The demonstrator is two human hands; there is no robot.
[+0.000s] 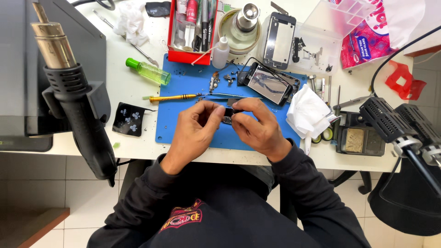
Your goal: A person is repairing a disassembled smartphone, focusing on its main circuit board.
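Work mat [183, 128] sits mid-desk [124, 87], opened phone [268, 82] at its back right, screwdriver [172, 97] along its left. Hot air gun [73, 92] hangs far left, tissue [308, 112] right of the mat.

Black long-sleeved sweatshirt [220, 216], red-and-yellow emblem [183, 217] on chest, sleeves down to wrists.

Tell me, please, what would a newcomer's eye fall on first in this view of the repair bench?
Most likely the left hand and right hand, meeting over the blue mat at the centre and pinching a small dark part between their fingertips. Next, the big black hot air gun parked at the left edge, nozzle up. Behind the hands, an opened phone lies on the mat.
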